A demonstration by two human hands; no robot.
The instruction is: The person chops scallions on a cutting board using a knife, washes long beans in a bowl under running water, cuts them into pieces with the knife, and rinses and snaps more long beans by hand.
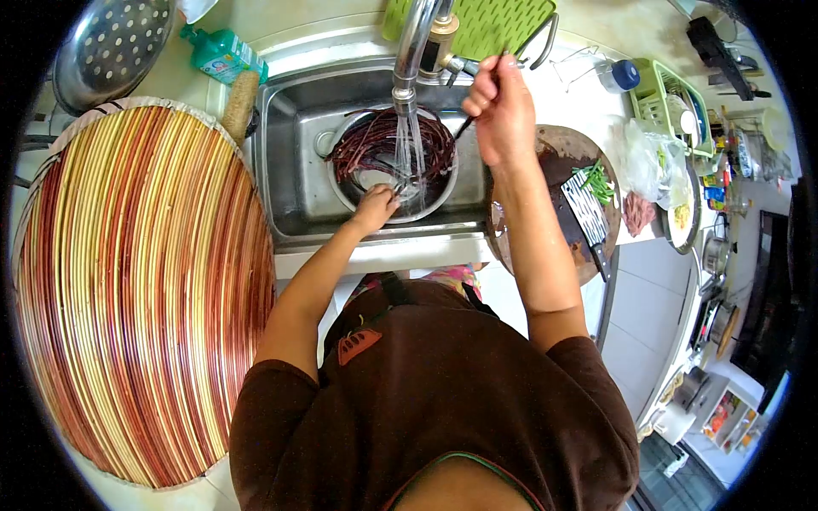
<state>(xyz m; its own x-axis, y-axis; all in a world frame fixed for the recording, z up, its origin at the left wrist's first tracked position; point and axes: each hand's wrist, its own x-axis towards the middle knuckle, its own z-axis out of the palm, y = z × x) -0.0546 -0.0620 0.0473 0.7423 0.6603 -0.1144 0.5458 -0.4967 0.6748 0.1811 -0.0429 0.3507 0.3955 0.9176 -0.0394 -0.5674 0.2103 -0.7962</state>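
A round metal basin (449,192) stands in the steel sink (294,200), holding long, thin, dark purple stalks (354,153) in water. Water streams from the tap (406,81) onto them. My left hand (375,209) is at the basin's near-left rim, its fingers closed near the water; what they hold is hard to make out. Raised above the sink's right side, my right hand (504,111) is closed in a pinch on a dark stalk. Part of that stalk hangs below the fingers toward the basin.
A large round woven tray (145,289) fills the left side. Right of the sink, a round chopping board (550,153) bears a cleaver (584,209) and cut greens (596,183). Behind are a green soap bottle (223,55) and a green drainer (494,30). A plate of food (680,213) stands farther right.
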